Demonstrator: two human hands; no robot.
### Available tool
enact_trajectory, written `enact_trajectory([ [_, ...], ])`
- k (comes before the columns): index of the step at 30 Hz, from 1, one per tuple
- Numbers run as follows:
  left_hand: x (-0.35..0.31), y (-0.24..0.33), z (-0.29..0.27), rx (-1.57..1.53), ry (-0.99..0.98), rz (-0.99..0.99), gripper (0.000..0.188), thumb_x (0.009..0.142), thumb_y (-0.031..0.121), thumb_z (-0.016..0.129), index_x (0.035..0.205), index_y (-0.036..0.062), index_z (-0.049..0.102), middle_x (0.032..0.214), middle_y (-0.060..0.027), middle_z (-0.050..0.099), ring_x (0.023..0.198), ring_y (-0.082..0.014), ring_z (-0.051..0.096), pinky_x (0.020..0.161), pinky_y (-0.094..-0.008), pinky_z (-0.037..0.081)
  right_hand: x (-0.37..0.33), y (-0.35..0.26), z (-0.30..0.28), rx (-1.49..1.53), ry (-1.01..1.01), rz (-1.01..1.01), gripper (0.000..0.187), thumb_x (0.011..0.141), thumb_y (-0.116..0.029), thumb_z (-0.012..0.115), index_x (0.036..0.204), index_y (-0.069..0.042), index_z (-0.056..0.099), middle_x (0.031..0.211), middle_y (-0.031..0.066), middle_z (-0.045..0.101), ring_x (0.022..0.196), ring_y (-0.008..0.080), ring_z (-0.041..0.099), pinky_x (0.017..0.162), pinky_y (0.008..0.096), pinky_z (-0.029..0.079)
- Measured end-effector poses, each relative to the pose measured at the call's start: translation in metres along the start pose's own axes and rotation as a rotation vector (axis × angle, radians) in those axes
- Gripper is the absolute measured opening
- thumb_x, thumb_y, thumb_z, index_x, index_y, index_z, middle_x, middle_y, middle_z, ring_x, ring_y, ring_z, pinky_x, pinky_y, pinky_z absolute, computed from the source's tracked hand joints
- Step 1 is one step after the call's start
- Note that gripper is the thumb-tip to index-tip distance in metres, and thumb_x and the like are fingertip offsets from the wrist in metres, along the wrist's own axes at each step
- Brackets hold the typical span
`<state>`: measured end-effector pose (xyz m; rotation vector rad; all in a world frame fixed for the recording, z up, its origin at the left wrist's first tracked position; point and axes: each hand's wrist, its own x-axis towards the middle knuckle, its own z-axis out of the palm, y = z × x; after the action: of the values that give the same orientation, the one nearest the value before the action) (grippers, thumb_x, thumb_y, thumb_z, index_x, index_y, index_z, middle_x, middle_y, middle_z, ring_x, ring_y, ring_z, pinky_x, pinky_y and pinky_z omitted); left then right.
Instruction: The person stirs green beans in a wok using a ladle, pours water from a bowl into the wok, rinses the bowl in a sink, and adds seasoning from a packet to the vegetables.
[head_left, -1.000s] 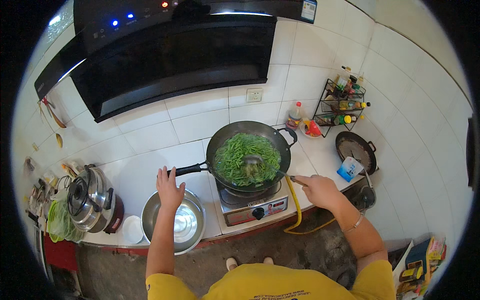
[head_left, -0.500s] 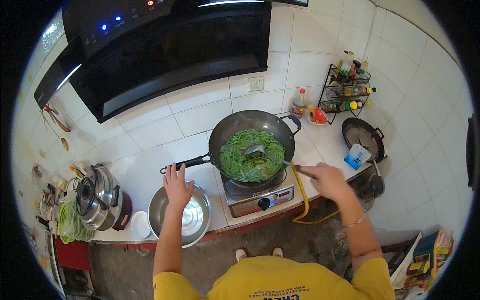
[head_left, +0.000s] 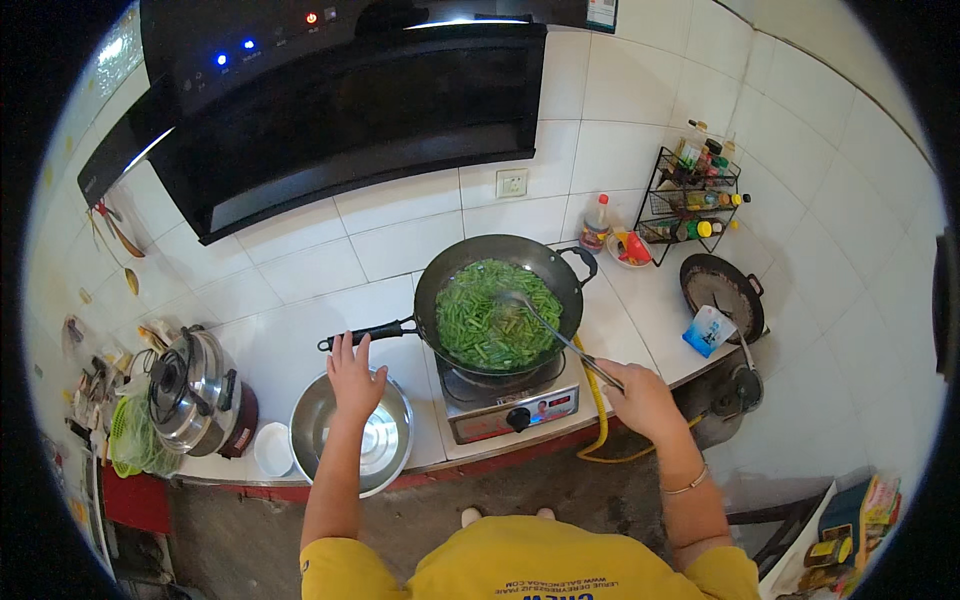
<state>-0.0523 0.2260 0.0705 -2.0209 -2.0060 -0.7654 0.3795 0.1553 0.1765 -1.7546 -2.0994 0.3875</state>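
A dark wok [head_left: 430, 290] sits on a portable gas stove [head_left: 515, 412]. In it, cut green beans [head_left: 490, 335] lie in liquid. My right hand [head_left: 640, 400] is closed round the handle of a metal ladle [head_left: 555, 333], whose bowl rests among the beans and is partly sunk. My left hand [head_left: 355, 378] has its fingers spread and holds nothing. It hovers over the rim of a steel basin [head_left: 400, 440], with its fingertips close to the wok's long black handle [head_left: 365, 335]; I cannot tell whether they touch it.
A yellow hose [head_left: 600, 430] runs beside the stove. Further right are a sauce bottle [head_left: 594, 225], a spice rack [head_left: 690, 200], a dark pan [head_left: 722, 290] and a blue-white packet [head_left: 708, 332]. To the left stand a white bowl [head_left: 272, 450] and a lidded steel pot [head_left: 205, 390]. A black range hood [head_left: 350, 130] hangs above.
My right hand has moved left and slightly down, and the ladle's bowl has sunk deeper into the beans. My left hand stays near the wok handle. The whole view has shifted slightly.
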Motion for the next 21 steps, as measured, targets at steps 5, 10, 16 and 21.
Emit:
enact_trajectory([
  [5, 0.000, 0.003, 0.003, -0.007, 0.010, 0.020, 0.068, 0.069, 0.022, 0.073, 0.131, 0.0117, 0.047, 0.140, -0.0214, 0.037, 0.132, -0.0395, 0.030, 0.104, -0.0554, 0.026, 0.034, 0.031, 0.078, 0.502, -0.064, 0.034, 0.035, 0.086, -0.006, 0.054, 0.121, -0.004, 0.056, 0.079, 0.0128, 0.058, 0.072, 0.0134, 0.051, 0.069, 0.0268, 0.045],
  [10, 0.000, -0.005, -0.007, 0.012, 0.011, -0.028, 0.068, 0.070, 0.023, 0.073, 0.131, 0.0121, 0.047, 0.140, -0.0214, 0.037, 0.132, -0.0402, 0.030, 0.104, -0.0553, 0.027, 0.030, 0.022, 0.064, 0.380, 0.015, 0.106, 0.038, 0.085, -0.008, 0.055, 0.123, -0.004, 0.055, 0.088, 0.0180, 0.063, 0.080, 0.0248, 0.060, 0.074, 0.0332, 0.047],
  [16, 0.004, -0.014, -0.011, 0.047, 0.005, -0.071, 0.068, 0.069, 0.022, 0.074, 0.131, 0.0119, 0.048, 0.139, -0.0214, 0.038, 0.132, -0.0405, 0.031, 0.104, -0.0543, 0.028, 0.005, 0.016, 0.052, 0.338, 0.126, 0.012, 0.039, 0.085, -0.007, 0.055, 0.123, -0.008, 0.054, 0.090, 0.0260, 0.061, 0.086, 0.0421, 0.059, 0.074, 0.0435, 0.048],
  [21, 0.014, -0.021, -0.002, 0.067, -0.031, -0.091, 0.070, 0.068, 0.021, 0.075, 0.131, 0.0113, 0.047, 0.139, -0.0225, 0.038, 0.131, -0.0406, 0.032, 0.105, -0.0513, 0.028, 0.007, 0.034, 0.072, 0.602, -0.055, 0.187, 0.038, 0.087, -0.007, 0.055, 0.125, -0.006, 0.054, 0.087, 0.0139, 0.062, 0.070, 0.0193, 0.057, 0.065, 0.0303, 0.046],
])
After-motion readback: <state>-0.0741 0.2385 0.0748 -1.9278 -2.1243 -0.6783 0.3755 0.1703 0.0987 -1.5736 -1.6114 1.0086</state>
